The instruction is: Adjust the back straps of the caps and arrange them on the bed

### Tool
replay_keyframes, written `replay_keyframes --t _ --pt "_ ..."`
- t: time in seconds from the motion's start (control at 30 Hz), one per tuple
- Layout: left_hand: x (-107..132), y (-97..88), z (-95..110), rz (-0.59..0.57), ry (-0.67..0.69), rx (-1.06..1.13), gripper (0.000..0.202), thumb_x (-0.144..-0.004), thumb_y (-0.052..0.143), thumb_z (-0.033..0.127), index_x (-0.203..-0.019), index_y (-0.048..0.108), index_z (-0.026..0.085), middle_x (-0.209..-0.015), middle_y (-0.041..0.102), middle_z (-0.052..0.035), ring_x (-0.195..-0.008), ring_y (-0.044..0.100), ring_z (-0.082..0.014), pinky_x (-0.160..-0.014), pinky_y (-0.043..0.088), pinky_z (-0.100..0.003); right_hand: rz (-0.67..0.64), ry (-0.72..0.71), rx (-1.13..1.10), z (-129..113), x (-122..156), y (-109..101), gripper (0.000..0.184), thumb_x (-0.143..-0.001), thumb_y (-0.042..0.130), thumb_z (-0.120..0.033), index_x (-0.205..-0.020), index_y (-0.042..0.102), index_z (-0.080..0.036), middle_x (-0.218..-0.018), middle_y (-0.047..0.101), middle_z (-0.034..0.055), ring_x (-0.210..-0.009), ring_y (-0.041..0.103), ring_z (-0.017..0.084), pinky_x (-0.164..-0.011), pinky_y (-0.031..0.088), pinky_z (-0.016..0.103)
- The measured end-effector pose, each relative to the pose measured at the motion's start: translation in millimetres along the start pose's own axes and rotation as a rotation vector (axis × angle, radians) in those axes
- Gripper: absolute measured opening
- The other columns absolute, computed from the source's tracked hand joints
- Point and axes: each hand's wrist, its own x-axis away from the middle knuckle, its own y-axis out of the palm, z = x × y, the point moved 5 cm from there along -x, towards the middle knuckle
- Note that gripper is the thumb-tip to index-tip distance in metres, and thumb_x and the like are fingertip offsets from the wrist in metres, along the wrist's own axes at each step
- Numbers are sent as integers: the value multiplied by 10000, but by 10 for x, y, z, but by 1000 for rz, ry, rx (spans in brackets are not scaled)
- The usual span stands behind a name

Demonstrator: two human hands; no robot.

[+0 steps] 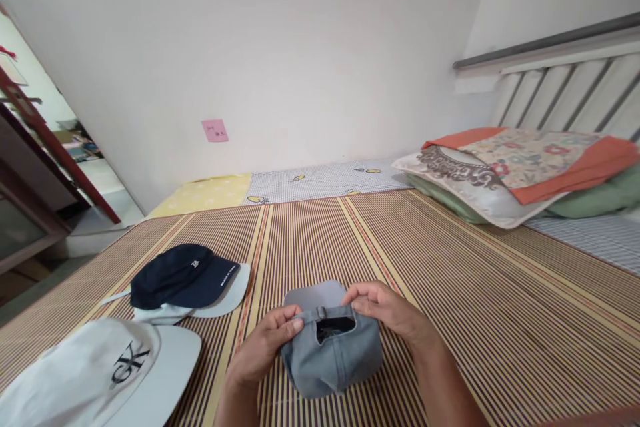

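A grey-blue baseball cap (335,360) is in front of me, its back opening and strap buckle toward me and its brim on the far side. My left hand (267,340) pinches the cap's rim at the left end of the strap, thumb on top. At the strap's right end, my right hand (383,307) grips the rim between thumb and fingers. Left of my hands lies a white cap (90,367) with black letters on its front. Beyond it a navy cap (175,277) rests on top of a pale cap (237,293), which is partly hidden.
A striped bamboo mat (310,233) covers the bed. Stacked pillows (540,160) sit at the back right by a slatted headboard (570,93). Behind the bed stands a white wall (310,53) with a pink note (215,131). A doorway opens at the far left.
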Motion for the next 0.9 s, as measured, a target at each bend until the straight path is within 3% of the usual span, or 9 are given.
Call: replay_keyframes --t 0.17,0.37,0.63,0.8,0.9 --pt "4 -63 -54 11 -18 -31 438 -837 782 540 -711 605 160 -617 466 41 -552 309 -91 -551 206 -244 43 12 -9 2 5 -27 397 -879 735 -547 -1015 752 -175 -799 668 -3 -696 562 130 -653 360 253" --pt "11 -102 -37 31 48 18 467 -803 802 573 -709 660 138 -638 495 22 -587 359 -101 -593 255 -242 -13 8 -29 -31 6 14 376 -884 740 -534 -998 756 -176 -847 699 14 -767 610 145 -729 414 269" --pt "22 -98 -35 30 -3 -2 460 -764 840 563 -695 653 148 -582 488 39 -528 340 -82 -533 225 -227 -32 0 85 -18 -27 22 340 -867 763 -504 -875 728 -167 -758 625 -10 -683 517 120 -641 363 245" --pt "33 -85 -37 35 -16 -18 432 -763 846 548 -724 676 153 -595 512 37 -529 362 -78 -530 251 -216 -97 56 84 -73 -37 157 272 -795 808 -404 -917 749 -169 -695 638 -24 -637 528 116 -617 371 238" --pt "29 -62 -30 15 -23 -15 482 -668 895 583 -717 681 155 -571 505 46 -503 336 -67 -499 216 -210 -95 22 114 -113 -42 188 193 -781 800 -352 -840 738 -178 -666 602 -46 -611 491 101 -600 357 230"
